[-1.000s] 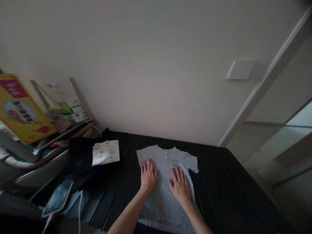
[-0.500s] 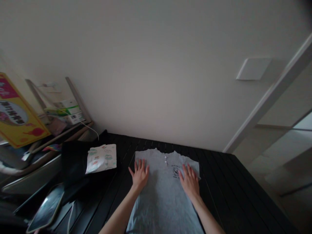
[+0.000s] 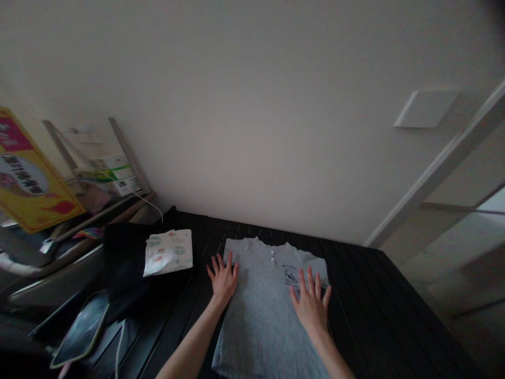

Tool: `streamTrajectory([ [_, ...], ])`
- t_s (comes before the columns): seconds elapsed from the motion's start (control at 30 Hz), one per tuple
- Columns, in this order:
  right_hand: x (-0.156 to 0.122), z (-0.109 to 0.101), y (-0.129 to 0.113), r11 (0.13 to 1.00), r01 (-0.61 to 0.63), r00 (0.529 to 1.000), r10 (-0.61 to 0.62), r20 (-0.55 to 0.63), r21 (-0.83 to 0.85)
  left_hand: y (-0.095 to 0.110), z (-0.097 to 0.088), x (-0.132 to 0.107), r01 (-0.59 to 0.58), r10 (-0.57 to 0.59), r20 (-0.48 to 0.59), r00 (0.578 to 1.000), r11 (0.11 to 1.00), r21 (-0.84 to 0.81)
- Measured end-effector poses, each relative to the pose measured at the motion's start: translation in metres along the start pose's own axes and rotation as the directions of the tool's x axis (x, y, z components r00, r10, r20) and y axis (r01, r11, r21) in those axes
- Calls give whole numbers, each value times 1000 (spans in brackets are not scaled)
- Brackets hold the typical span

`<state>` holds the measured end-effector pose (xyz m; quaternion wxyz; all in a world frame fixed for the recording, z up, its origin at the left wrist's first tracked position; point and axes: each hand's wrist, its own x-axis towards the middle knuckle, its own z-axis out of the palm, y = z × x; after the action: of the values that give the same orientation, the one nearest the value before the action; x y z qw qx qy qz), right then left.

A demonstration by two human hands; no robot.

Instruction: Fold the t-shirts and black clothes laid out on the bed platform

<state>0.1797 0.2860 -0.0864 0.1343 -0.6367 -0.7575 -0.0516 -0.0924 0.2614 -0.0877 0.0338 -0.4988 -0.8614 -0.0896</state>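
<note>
A grey short shirt (image 3: 268, 316) with a small button placket and a dark print on the chest lies flat on the black slatted table (image 3: 366, 300). Its lower part runs down to the bottom edge of the view. My left hand (image 3: 223, 279) has its fingers spread over the shirt's left edge, partly above the table. My right hand (image 3: 311, 302) is open too, fingers spread, over the right side just below the print. Whether either palm presses on the cloth I cannot tell.
Left of the shirt, a folded patterned white cloth (image 3: 169, 252) rests on something black. A phone (image 3: 81, 331) and a white cable (image 3: 119, 347) are at lower left. Beyond stand a yellow box (image 3: 35, 173) and a shelf with packages (image 3: 118, 173). A pale wall (image 3: 256, 131) rises behind the table.
My left hand has slid outward to the shirt's left edge. My right hand has moved slightly down, with its fingers spread wider. The view has shifted a little.
</note>
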Motion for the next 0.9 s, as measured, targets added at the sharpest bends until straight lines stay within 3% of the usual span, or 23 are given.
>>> streamTrajectory([
  [0.13, -73, -28, -63, 932, 279, 959, -283, -18, 233, 4, -6, -5, -40, 42, 75, 996, 999, -27],
  [0.23, -127, -31, -103, 769, 517, 824, -567, 27, 377, 5, -11, -4, -42, 51, 134, 990, 997, -67],
  [0.3, -152, -27, -121, 692, 570, 735, -670, 101, 443, 4, -13, -2, -35, 53, 172, 984, 994, -103],
  [0.37, -165, -23, -132, 674, 562, 689, -702, 180, 480, 2, -15, 0, -45, 71, 198, 978, 990, -134],
  [0.4, -169, -22, -135, 686, 542, 691, -692, 207, 485, 1, -16, 1, -51, 81, 204, 976, 988, -146],
  [0.47, -171, -22, -136, 732, 486, 740, -635, 222, 477, -1, -18, 1, -55, 91, 208, 974, 984, -169],
  [0.53, -169, -24, -134, 752, 461, 779, -597, 191, 471, -2, -21, -1, -48, 88, 202, 975, 979, -197],
  [0.67, -164, -31, -125, 734, 463, 805, -583, 110, 496, 1, -32, -5, -43, 86, 161, 983, 966, -255],
  [0.8, -165, -44, -117, 823, 333, 908, -411, 78, 460, 20, -48, 0, -80, 127, 123, 984, 940, -332],
  [0.9, -169, -52, -106, 881, 232, 951, -294, 94, 413, 45, -60, 6, -166, 227, 103, 968, 896, -411],
])
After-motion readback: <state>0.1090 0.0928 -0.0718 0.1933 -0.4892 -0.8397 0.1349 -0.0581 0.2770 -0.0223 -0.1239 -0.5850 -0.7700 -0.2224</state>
